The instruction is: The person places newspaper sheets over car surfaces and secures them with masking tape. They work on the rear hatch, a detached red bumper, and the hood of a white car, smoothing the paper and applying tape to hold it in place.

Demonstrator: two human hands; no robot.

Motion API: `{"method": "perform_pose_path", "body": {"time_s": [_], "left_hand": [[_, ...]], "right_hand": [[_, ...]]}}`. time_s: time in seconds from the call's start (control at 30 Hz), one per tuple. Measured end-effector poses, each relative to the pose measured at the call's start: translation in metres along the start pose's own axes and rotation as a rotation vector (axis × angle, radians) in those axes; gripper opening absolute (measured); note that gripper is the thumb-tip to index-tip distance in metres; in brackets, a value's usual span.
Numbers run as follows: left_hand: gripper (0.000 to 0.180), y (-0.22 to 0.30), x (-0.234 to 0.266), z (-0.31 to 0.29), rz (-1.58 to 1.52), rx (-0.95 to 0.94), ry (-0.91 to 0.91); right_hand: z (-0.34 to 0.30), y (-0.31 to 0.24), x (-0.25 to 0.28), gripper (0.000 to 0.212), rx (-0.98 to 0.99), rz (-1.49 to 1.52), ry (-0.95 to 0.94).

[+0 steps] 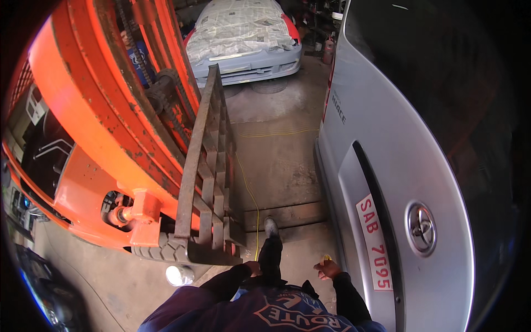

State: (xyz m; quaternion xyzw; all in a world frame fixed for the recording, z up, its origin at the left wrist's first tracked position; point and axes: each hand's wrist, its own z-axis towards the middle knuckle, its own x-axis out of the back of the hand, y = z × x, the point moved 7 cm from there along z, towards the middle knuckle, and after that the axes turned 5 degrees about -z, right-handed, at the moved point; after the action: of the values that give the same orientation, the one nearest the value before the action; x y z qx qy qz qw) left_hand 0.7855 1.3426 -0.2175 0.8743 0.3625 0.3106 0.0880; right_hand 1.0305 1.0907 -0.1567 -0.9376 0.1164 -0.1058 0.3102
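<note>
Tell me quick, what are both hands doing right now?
Left hand: can't tell if open or closed.
Right hand: closed, holding a small yellow object.

Leaves floor [287,160] gap at frame centre, crossed by yellow cord [276,134]; blocked left by orange forklift [99,138], right by silver van [398,160], top by covered car [238,27].

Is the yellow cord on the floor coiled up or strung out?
Strung out: the yellow cord runs as a long thin line along the floor, past the orange forklift.
</note>
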Motion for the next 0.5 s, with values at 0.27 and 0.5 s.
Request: {"method": "perform_pose_path", "body": {"time_s": [0.27,0.5], "left_hand": [[0.038,-0.027,0.291,0.157,-0.11,-0.178,0.384],[0.03,-0.03,0.526,0.173,-0.27,-0.305,0.52]], "right_hand": [[0.173,-0.244,0.072,0.033,-0.037,-0.247,-0.128],[0.247,-0.376,0.149,0.017,-0.054,-0.057,-0.131]]}}
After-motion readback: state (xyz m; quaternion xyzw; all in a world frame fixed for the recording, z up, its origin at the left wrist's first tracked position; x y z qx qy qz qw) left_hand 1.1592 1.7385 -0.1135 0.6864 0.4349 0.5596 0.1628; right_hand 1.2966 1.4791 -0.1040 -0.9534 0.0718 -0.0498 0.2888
